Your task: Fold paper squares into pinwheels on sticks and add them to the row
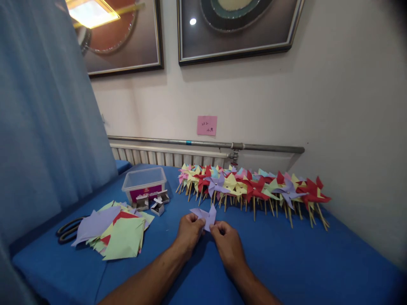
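A purple paper pinwheel (208, 217), partly folded with pointed corners, is held up between my two hands over the blue-covered table. My left hand (190, 230) pinches its left side, thumb on top. The fingers of my right hand (227, 241) are closed on its lower right edge. My hands hide part of the paper, and no stick shows on it. Behind them stand many finished paper pinwheels (254, 188) in red, yellow, purple and green on wooden sticks.
To the left lies a pile of coloured paper squares (125, 239), with black-handled scissors (68, 231) partly under it. Small open boxes (158, 206) sit by a clear plastic tub (143, 180). A blue curtain (51, 106) hangs at left; a pipe (203, 144) runs along the wall.
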`<state>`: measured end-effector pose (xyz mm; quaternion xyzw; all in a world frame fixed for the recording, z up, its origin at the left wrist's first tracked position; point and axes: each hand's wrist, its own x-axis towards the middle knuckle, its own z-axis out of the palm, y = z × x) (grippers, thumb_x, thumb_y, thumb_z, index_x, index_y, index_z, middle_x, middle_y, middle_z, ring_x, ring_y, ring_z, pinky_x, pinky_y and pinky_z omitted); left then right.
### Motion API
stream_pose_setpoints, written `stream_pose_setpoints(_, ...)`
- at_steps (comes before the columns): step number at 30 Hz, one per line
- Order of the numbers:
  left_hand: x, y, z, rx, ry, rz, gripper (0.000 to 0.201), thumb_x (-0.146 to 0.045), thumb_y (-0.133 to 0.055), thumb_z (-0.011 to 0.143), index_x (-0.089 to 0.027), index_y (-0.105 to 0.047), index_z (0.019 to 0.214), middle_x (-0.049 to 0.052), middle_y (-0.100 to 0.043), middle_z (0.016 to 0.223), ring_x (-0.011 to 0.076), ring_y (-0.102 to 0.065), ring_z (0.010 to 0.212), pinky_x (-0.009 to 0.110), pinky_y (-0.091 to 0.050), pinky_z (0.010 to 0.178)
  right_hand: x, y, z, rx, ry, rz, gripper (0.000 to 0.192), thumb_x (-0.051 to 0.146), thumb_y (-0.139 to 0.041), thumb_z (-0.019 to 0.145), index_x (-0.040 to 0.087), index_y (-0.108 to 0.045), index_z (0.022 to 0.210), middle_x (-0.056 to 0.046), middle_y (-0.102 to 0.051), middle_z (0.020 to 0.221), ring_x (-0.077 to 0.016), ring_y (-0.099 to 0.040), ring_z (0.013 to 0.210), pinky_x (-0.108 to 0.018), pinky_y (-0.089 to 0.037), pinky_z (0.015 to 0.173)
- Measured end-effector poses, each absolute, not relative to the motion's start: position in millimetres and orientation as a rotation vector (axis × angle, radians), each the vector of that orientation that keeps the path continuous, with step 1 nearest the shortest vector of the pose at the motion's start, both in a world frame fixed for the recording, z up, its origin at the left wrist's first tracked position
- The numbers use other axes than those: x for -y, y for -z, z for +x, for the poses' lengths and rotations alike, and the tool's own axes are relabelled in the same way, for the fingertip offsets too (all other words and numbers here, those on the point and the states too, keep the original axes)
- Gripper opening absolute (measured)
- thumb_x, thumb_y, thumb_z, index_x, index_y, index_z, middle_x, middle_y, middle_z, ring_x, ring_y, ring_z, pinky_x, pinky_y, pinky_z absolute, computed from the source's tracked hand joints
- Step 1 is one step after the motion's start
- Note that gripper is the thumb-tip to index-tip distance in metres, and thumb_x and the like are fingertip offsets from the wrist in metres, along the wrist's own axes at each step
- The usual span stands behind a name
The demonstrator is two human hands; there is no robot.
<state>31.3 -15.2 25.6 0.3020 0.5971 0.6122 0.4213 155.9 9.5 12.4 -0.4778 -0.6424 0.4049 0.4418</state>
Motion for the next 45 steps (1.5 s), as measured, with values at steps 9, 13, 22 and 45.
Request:
stream_pose_setpoints(9, 15, -26, 28, -1.461, -1.517, 0.817, 0.023, -0.024, -0.073, 0.066, -0.018, -0.055, 0.054, -0.004, -0.049, 0.042, 0.0081, -0.038, 0.040, 0.022, -0.025, 0.044, -9, -11, 155, 1.645, -0.992, -1.188, 0.026, 0.043, -0.062, 0.077, 0.025, -0.060, 0.058, 0.001, -0.064, 0.060, -0.0202, -0.057, 0.062, -0.030, -0.041, 0.061)
stream_pose_setpoints(13, 13, -24, 24, -1.416, -1.545, 0.834, 0.022, -0.027, -0.074, 0.066, -0.017, -0.056, 0.056, -0.003, -0.052, 0.045, 0.0088, -0.041, 0.042, 0.023, -0.028, 0.047, -15, -10, 155, 1.555, -1.032, -1.125, 0.025, 0.045, -0.070, 0.072, 0.025, -0.059, 0.062, 0.001, -0.065, 0.061, -0.0204, -0.059, 0.063, -0.031, -0.046, 0.064)
stream_pose_setpoints(22, 20, -30, 27, -1.337, -1.455, 0.923, 0.019, -0.026, -0.074, 0.065, -0.017, -0.059, 0.059, -0.002, -0.056, 0.048, 0.0093, -0.043, 0.043, 0.023, -0.031, 0.048, -28, -7, 155, 1.283, -1.511, -0.859, 0.047, 0.045, -0.086, 0.059, 0.019, -0.068, 0.094, -0.004, -0.076, 0.079, -0.0236, -0.071, 0.073, -0.032, -0.052, 0.066)
stream_pose_setpoints(45, 19, -28, 20, -1.225, -1.373, 1.021, 0.024, -0.035, -0.074, 0.063, -0.018, -0.059, 0.062, 0.000, -0.057, 0.053, 0.0101, -0.044, 0.046, 0.024, -0.030, 0.049, -23, -7, 159, 1.245, -1.595, -0.908, 0.037, 0.041, -0.082, 0.065, 0.016, -0.078, 0.092, -0.005, -0.077, 0.077, -0.0222, -0.068, 0.068, -0.031, -0.051, 0.063)
